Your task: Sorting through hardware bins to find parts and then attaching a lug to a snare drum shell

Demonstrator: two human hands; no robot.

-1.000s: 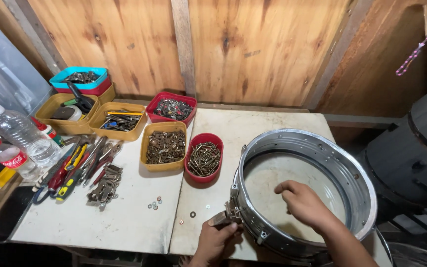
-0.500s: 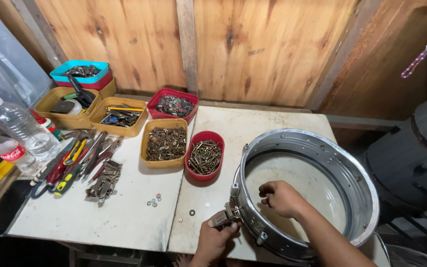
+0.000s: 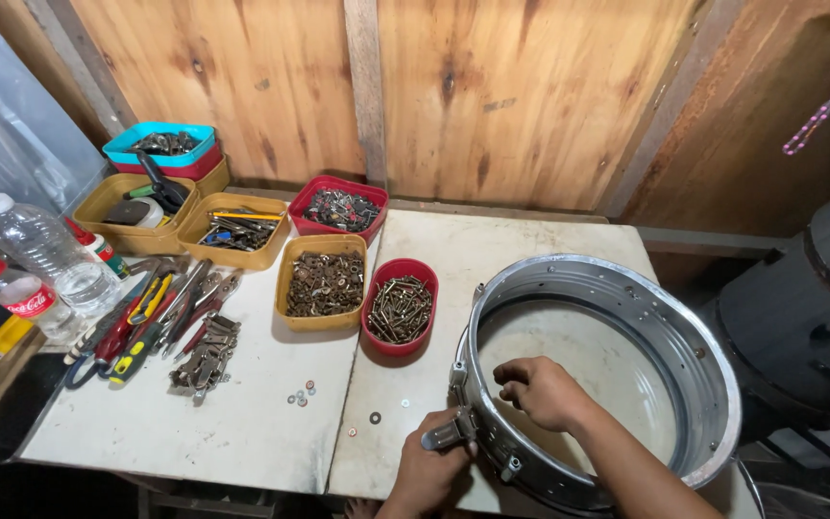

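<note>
The white bench [image 3: 242, 423] runs along a wooden wall, and on its right half lies a shallow metal drum shell [image 3: 626, 298], open side up, its near rim toward the person. Several lugs sit on the shell's near-left outside wall, while small holes further round the ring look bare, so by my judgement the fitting is partly done with most of the ring left. At far left stand trays of hardware: a yellow tray of nuts [image 3: 323, 283] and a red tub of screws [image 3: 400, 308] nearest the shell. Pliers and screwdrivers [image 3: 151, 317] lie left of these, near two plastic bottles [image 3: 40, 255]. The right hand [image 3: 538, 389] is curled inside the rim, fingers pressing the inner wall. The left hand [image 3: 434, 466] grips a metal lug [image 3: 449, 432] against the outside. Loose washers [image 3: 302, 394] dot the bench nearby.
</note>
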